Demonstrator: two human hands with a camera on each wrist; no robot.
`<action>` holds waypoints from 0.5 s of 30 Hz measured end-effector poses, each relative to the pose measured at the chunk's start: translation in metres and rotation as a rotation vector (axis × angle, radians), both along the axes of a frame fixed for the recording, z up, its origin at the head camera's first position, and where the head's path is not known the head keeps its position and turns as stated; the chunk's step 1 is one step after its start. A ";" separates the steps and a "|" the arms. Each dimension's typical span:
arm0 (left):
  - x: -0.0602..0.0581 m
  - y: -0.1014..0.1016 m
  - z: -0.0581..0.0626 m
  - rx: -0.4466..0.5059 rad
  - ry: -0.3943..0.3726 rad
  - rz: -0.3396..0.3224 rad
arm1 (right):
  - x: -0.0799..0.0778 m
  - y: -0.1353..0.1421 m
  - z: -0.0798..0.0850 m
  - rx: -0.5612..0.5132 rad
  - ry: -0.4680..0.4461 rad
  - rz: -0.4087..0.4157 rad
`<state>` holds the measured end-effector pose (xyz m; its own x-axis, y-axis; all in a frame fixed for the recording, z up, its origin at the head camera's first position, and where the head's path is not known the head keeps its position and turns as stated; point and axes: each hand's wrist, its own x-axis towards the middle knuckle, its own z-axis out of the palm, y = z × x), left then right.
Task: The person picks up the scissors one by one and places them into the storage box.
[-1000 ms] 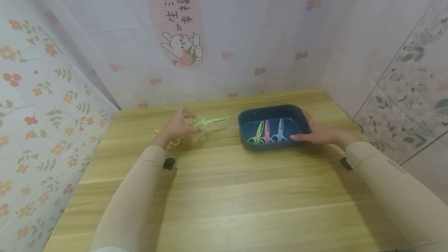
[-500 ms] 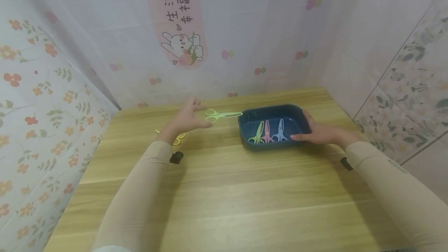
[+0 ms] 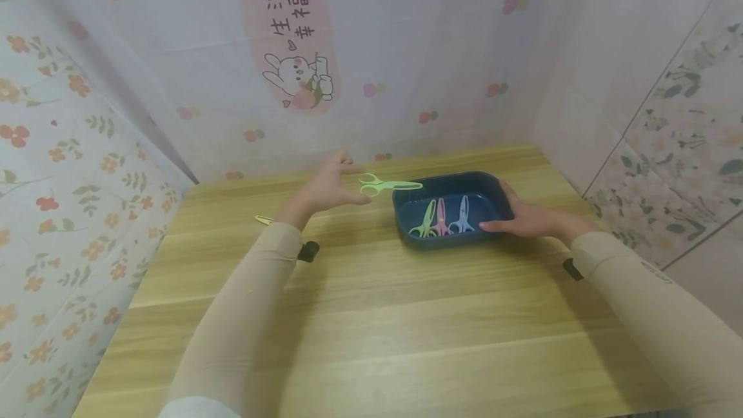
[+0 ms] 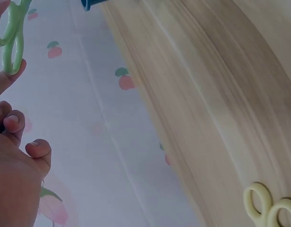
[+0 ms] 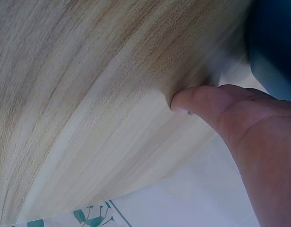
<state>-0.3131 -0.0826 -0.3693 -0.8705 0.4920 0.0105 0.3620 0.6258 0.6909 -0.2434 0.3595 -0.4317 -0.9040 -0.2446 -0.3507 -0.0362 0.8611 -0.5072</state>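
My left hand pinches light green scissors by their handle loops, between thumb and fingertip. Their blades point right, and the tips overlap the left rim of a dark blue bin in the head view. Around the bin's right end my right hand holds on, thumb over the rim. Inside lie green scissors, pink scissors and pale blue scissors, side by side. Yellow scissors lie on the table, partly hidden behind the left arm; their handle loops show in the left wrist view.
The wooden table ends at the back against a printed curtain. Floral cloth hangs along the left side, and a panelled wall stands on the right.
My left hand has carried the green scissors to the right, from the table's left part up to the bin's left rim. The right hand and the bin have stayed in place.
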 end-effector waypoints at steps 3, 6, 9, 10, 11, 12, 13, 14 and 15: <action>0.000 0.009 0.003 -0.008 -0.026 -0.025 | 0.000 0.000 0.001 -0.003 0.002 0.004; 0.001 0.020 0.005 -0.058 -0.042 -0.056 | 0.000 0.000 0.002 -0.002 0.003 0.005; 0.003 0.032 0.005 -0.136 -0.022 -0.106 | 0.000 -0.001 0.002 0.010 0.004 0.007; 0.004 0.037 0.004 -0.168 -0.009 -0.123 | 0.000 -0.001 0.002 0.013 0.005 0.007; 0.005 0.041 0.003 -0.192 0.006 -0.147 | 0.000 -0.001 0.002 0.017 0.006 0.009; 0.005 0.046 0.003 -0.223 0.033 -0.175 | 0.001 -0.001 0.002 0.019 0.006 0.009; 0.006 0.050 0.002 -0.262 0.059 -0.201 | 0.001 -0.002 0.002 0.021 0.004 0.008; 0.007 0.055 0.001 -0.297 0.084 -0.223 | 0.002 -0.002 0.002 0.024 0.003 0.007; 0.008 0.059 0.000 -0.330 0.111 -0.241 | 0.002 -0.002 0.002 0.025 0.000 0.005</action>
